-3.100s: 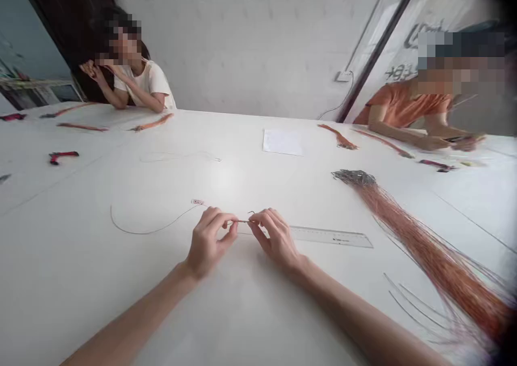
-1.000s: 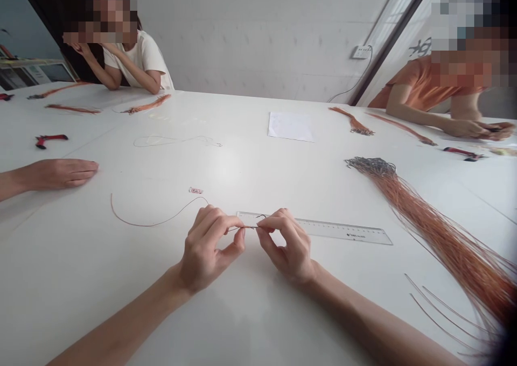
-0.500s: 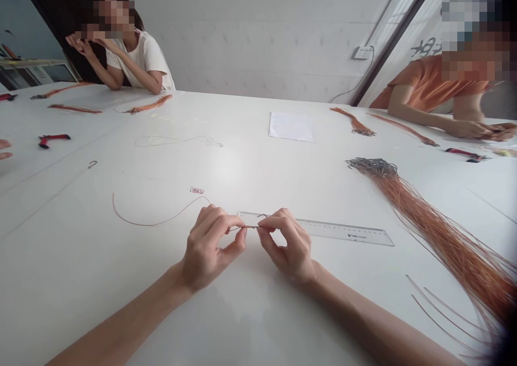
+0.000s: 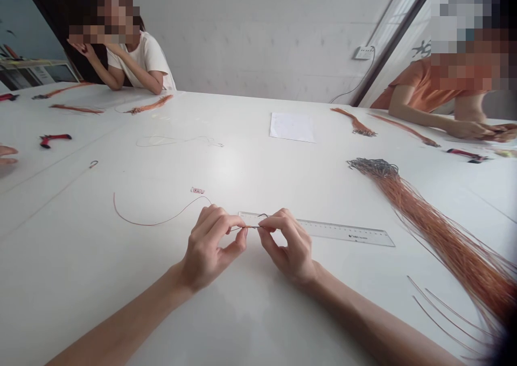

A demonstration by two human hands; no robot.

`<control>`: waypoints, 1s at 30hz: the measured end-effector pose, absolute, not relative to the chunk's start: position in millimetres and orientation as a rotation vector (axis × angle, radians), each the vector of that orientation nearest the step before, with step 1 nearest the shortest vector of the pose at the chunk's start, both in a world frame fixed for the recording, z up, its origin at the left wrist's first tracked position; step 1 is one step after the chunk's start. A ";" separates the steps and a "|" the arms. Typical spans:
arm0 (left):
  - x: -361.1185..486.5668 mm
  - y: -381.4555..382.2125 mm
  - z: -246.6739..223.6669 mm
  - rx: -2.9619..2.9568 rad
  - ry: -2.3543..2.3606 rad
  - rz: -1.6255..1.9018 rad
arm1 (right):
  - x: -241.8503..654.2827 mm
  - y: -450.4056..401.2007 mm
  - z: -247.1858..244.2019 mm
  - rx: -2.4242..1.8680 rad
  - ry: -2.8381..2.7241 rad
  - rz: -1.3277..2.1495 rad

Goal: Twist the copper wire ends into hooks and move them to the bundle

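Note:
My left hand pinches a thin reddish-brown line between thumb and forefinger, close to where it meets a dark fish hook. The line's loose end curls away over the table to the left. My right hand pinches the hook by its shank, and the hook's bend shows above those fingertips. A short stretch of line and shank spans the small gap between both hands. Behind and beside my right hand lies a clear plastic ruler, partly covered by that hand.
A big bundle of hooks with brown lines lies at right. A small printed label, a white paper and red-handled pliers lie on the white table. Two people sit across; another person's fingers show at the left edge.
Both hands keep nearly the same pinch and position. The fingers at the left edge reach slightly further into view, and the whole view has shifted a little.

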State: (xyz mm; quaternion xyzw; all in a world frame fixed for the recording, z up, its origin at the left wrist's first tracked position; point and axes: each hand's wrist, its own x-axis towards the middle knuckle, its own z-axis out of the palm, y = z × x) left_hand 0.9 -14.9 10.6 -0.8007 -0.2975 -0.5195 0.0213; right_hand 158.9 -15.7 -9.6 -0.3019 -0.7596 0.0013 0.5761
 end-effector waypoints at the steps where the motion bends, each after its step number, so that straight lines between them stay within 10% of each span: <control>1: 0.8 -14.8 10.7 -2.484 -0.925 -1.609 | 159.0 -15.7 -9.8 -0.708 -1.779 0.007; 30: 1.3 -12.7 7.3 -2.457 -0.946 -1.596 | 158.6 -13.5 -11.4 -0.736 -1.810 0.007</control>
